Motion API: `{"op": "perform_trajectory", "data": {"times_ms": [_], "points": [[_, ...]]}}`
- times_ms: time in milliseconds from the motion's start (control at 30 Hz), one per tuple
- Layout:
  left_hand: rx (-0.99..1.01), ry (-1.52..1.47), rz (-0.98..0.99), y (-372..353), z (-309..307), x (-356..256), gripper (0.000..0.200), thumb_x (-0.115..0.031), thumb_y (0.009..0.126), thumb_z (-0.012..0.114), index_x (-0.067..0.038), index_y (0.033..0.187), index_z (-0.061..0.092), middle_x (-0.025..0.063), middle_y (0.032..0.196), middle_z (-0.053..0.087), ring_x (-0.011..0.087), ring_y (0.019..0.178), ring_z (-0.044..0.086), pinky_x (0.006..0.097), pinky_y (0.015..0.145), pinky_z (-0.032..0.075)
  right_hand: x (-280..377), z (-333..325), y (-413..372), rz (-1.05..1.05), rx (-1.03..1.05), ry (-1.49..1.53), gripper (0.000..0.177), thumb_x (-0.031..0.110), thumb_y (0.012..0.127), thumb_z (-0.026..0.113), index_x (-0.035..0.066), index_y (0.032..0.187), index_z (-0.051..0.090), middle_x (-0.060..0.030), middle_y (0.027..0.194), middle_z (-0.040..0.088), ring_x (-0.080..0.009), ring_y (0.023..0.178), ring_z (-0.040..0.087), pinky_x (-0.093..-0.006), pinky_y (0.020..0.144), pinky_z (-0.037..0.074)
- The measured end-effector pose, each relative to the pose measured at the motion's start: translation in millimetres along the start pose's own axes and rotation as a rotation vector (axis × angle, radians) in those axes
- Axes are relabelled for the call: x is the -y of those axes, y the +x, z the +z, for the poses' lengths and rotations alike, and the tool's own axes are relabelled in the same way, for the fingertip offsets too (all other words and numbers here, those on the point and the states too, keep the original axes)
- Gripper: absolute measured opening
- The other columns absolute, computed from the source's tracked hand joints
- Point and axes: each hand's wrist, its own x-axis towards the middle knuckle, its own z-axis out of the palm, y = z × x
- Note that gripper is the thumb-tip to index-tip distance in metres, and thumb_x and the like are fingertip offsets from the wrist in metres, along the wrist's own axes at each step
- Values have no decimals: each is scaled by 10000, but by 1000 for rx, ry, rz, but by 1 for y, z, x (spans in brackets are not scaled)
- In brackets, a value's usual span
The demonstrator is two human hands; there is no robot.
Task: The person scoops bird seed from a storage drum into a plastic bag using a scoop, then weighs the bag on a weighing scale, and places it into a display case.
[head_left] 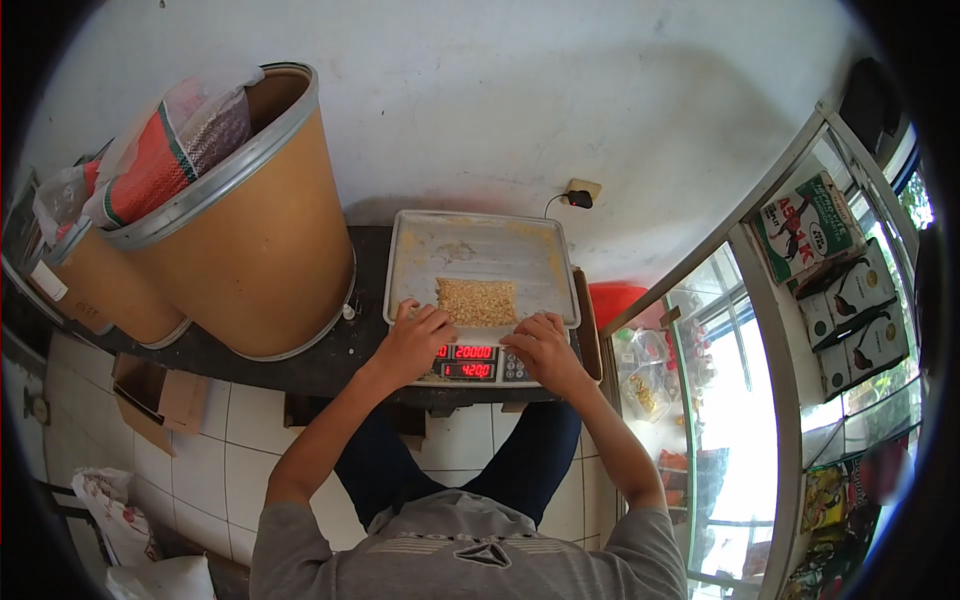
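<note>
A clear bag of pale yellow grain (477, 302) lies flat on the metal tray (480, 245) of a digital scale. At the bag's near left corner, my left hand (418, 338) has its fingers curled and closed on the bag's near edge. My right hand (541, 348) is closed in the same way at the near right corner. Between both hands, the scale's red display (470, 362) is lit, with a keypad (515, 369) partly covered by my right hand. The clear plastic of the bag's near end is hard to make out.
On the left of the dark table (372, 290) stands a large brown drum (250, 220) holding woven sacks (170, 150). A smaller drum (120, 285) is beside it. A glass display case (735, 400) with packets is on the right. A plug (578, 198) sits in the wall socket.
</note>
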Motion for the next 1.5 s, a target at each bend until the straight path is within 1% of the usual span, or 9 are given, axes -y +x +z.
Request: {"op": "perform_trajectory", "data": {"times_ms": [100, 200, 300, 633, 700, 800, 1167, 1267, 1500], "points": [[-85, -20, 0, 0, 2, 1, 122, -74, 789, 614, -103, 907, 631, 17, 913, 549, 189, 955, 537, 443, 966, 296, 1, 0, 0, 8, -31, 19, 142, 58, 765, 684, 82, 903, 663, -41, 820, 562, -217, 846, 554, -375, 860, 362], [-127, -121, -27, 1, -1, -9, 139, -110, 783, 655, -114, 919, 628, 15, 934, 561, 191, 959, 538, 443, 958, 293, 1, 2, 2, 32, -44, 23, 132, 50, 764, 680, 79, 892, 661, -43, 826, 572, -223, 850, 555, -375, 854, 363], [-150, -12, -10, 0, 7, -9, 172, -142, 773, 686, -122, 933, 625, 14, 945, 572, 194, 947, 539, 434, 940, 297, 0, 4, 3, 66, -36, 49, 127, 38, 771, 671, 79, 891, 664, -46, 832, 578, -224, 858, 553, -375, 852, 354], [-191, 17, -31, 7, 10, -8, 122, -126, 775, 663, -120, 896, 649, 2, 882, 582, 179, 897, 547, 422, 896, 309, -1, 7, 2, 180, -87, 105, 69, 80, 814, 655, 95, 877, 679, -41, 806, 570, -218, 828, 536, -383, 831, 302], [-113, -25, -48, 5, 10, -7, 104, -122, 832, 622, -113, 930, 654, 11, 911, 566, 187, 951, 543, 456, 944, 291, -1, 5, 2, 170, -55, 78, 87, 73, 806, 662, 95, 888, 678, -37, 822, 580, -208, 844, 542, -376, 822, 302], [-189, -29, -34, 5, 11, -7, 86, -113, 767, 665, -108, 853, 656, 4, 845, 582, 174, 866, 554, 414, 894, 311, 0, 3, 2, 157, -21, 43, 106, 72, 790, 677, 99, 892, 678, -31, 830, 593, -196, 858, 549, -368, 815, 302], [-178, -110, -89, 3, 6, -8, 90, -77, 784, 652, -99, 870, 663, 13, 842, 588, 193, 864, 567, 429, 910, 296, 1, -1, 2, 156, -43, 45, 98, 77, 769, 694, 108, 860, 674, -21, 800, 591, -194, 854, 548, -370, 823, 304], [-175, -78, -98, 3, 10, -7, 121, -45, 791, 624, -98, 892, 661, 20, 850, 595, 199, 874, 566, 433, 911, 291, 2, 2, 2, 174, -63, 47, 54, 96, 782, 686, 107, 831, 667, -19, 828, 581, -209, 860, 527, -393, 842, 305], [-183, -39, -100, 7, 9, -10, 239, 28, 798, 554, -98, 982, 638, 40, 868, 599, 210, 899, 552, 437, 901, 289, 3, 10, 10, 232, -105, 13, 71, 69, 801, 610, 52, 866, 636, -103, 1036, 517, -290, 1057, 449, -441, 914, 287]]}}
